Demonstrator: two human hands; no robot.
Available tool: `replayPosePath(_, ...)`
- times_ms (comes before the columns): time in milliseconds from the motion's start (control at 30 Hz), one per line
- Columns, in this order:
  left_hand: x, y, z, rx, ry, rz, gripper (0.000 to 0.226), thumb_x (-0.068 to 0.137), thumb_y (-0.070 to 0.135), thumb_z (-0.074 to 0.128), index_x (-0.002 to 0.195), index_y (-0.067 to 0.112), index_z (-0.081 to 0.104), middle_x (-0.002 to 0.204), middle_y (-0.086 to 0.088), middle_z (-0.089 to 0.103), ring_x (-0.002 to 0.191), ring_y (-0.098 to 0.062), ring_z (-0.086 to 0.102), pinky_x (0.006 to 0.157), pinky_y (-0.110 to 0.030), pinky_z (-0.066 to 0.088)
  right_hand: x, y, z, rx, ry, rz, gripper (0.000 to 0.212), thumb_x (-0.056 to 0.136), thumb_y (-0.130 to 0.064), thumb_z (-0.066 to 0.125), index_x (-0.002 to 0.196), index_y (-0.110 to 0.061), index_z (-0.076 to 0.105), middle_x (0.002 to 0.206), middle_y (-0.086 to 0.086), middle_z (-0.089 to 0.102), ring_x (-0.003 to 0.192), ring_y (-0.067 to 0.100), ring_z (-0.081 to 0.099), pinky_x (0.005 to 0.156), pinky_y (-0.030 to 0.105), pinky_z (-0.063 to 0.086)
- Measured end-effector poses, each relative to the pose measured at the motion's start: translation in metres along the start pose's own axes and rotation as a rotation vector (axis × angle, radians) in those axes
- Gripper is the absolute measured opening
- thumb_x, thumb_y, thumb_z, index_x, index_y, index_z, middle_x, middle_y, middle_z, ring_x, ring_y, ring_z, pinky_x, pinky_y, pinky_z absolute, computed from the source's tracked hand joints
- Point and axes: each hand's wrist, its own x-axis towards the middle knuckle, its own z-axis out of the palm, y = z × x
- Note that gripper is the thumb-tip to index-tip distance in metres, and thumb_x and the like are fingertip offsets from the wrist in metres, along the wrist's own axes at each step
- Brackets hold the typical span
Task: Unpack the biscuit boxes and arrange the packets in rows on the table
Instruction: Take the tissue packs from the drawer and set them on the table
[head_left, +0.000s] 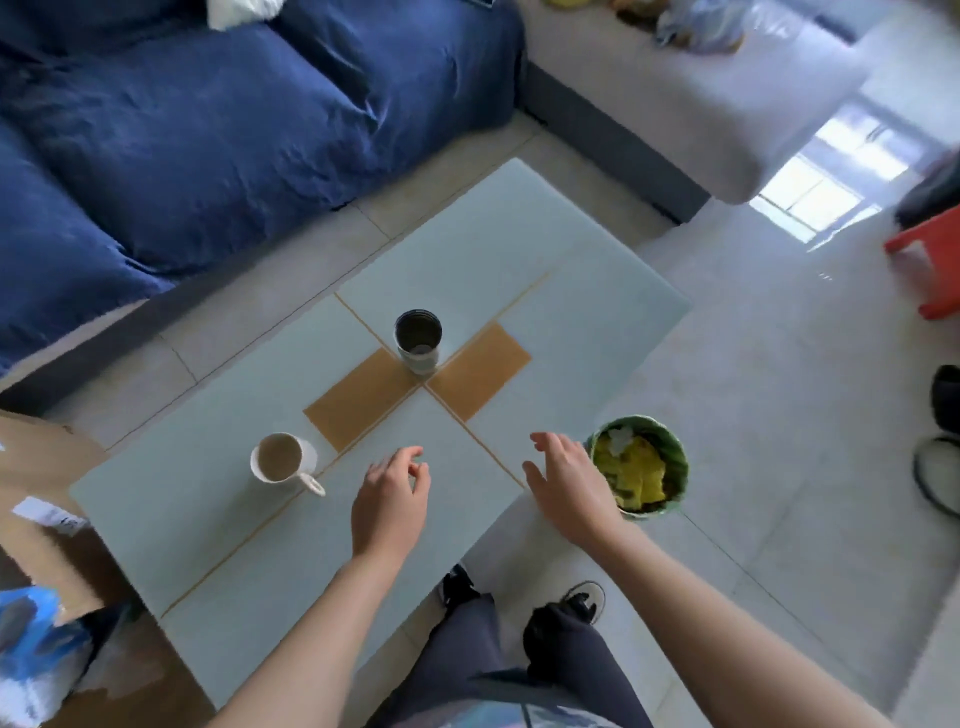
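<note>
Both your hands are out over the near end of the pale table, holding nothing. Your left hand has its fingers loosely curled with the thumb and fingertips close together, nothing between them. Your right hand is spread, fingers relaxed, right by the table's edge and just beside the green bin on the floor with yellow stuff in it. On the table there's a white mug left of your left hand and a dark tumbler standing in the middle. As for the biscuit boxes, a brown cardboard box sits off the table's left end; can't tell what's in it.
</note>
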Motion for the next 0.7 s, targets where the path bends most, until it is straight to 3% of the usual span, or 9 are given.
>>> replayPosePath(200, -0.029, 0.087, 0.029, 0.143, -0.137, 0.369, 0.029, 0.096, 0.021, 0.054, 0.122, 0.012, 0.063, 0.108, -0.003, 0.069, 0.105, -0.025, 0.058, 0.08, -0.037, 0.049, -0.075, 0.057, -0.039, -0.058, 0.135, 0.098, 0.042, 0.095, -0.028, 0.05, 0.132, -0.009, 0.051, 0.126, 0.008, 0.059, 0.121, 0.028, 0.05, 0.1, 0.036, 0.041)
replayPosePath(367, -0.07, 0.159, 0.065, 0.264, -0.216, 0.681, 0.026, 0.089, 0.017, 0.065, 0.113, 0.01, 0.069, 0.1, -0.003, 0.071, 0.095, -0.026, 0.064, 0.076, -0.039, 0.052, -0.147, 0.116, -0.064, -0.07, 0.233, 0.237, 0.036, 0.095, -0.03, 0.05, 0.123, -0.008, 0.056, 0.116, 0.008, 0.062, 0.112, 0.029, 0.054, 0.093, 0.036, 0.045)
replayPosePath(700, -0.2, 0.274, 0.172, 0.406, -0.399, 1.056, 0.023, 0.083, 0.014, 0.072, 0.105, 0.007, 0.07, 0.091, -0.009, 0.072, 0.084, -0.031, 0.065, 0.07, -0.041, 0.054, -0.293, 0.237, -0.087, 0.074, 0.365, 0.572, 0.04, 0.096, -0.034, 0.046, 0.13, -0.014, 0.051, 0.123, 0.005, 0.059, 0.116, 0.024, 0.051, 0.098, 0.034, 0.04)
